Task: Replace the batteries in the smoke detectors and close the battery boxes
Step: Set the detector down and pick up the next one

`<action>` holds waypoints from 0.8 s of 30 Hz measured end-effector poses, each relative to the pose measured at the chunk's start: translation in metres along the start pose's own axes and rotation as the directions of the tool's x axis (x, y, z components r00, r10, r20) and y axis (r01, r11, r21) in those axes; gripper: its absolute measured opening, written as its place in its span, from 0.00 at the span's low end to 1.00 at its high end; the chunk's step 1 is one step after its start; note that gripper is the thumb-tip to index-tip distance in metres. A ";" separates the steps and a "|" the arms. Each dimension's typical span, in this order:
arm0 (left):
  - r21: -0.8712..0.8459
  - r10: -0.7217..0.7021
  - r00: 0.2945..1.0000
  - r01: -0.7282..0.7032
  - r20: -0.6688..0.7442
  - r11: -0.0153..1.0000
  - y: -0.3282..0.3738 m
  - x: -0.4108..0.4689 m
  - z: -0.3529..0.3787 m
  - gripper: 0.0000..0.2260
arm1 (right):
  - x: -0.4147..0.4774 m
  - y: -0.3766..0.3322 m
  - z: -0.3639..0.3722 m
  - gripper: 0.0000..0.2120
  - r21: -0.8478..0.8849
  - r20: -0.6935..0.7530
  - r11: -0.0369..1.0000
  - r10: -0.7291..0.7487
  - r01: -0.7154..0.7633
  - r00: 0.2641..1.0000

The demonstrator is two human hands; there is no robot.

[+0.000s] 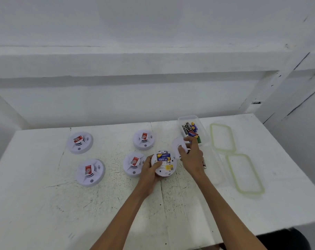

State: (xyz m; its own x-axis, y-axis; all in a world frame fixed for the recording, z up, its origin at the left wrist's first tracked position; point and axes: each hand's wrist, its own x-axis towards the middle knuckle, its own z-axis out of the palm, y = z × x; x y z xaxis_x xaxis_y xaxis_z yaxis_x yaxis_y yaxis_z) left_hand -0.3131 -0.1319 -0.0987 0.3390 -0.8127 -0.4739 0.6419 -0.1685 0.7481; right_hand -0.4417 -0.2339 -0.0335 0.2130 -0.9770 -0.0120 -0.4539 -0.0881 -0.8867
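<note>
My left hand (150, 168) grips a white smoke detector (166, 167) turned back side up near the table's middle. Its battery bay lies uncovered, with blue and yellow batteries (163, 156) seated inside. My right hand (191, 156) holds the round white cover (178, 146) just right of and above that detector, tilted on edge. Several other detectors (79, 142) (90, 171) (143, 139) (134, 163) lie face up on the left, each with a red label. A clear box of batteries (192, 130) stands behind my right hand.
Two clear lids with green seals (222, 138) (245, 173) lie to the right. A second clear container (216, 166), with a loose battery (204, 162) by it, sits beside my right wrist. The white table (45, 204) ends at a wall behind and an edge at the front right.
</note>
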 end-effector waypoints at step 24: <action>0.189 0.189 0.982 -0.189 0.019 0.964 -0.013 -0.014 -0.010 0.18 | -0.010 0.015 0.029 0.09 -0.304 0.084 0.946 -0.090 0.112 0.992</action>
State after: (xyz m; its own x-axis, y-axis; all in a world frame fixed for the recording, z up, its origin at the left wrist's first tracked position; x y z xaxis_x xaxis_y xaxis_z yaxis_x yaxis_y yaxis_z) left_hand -0.3193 -0.1125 -0.1070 0.4406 -0.8405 -0.3152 0.4244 -0.1143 0.8982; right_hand -0.4254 -0.2198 -0.0601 0.3249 -0.9453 0.0295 -0.6686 -0.2516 -0.6997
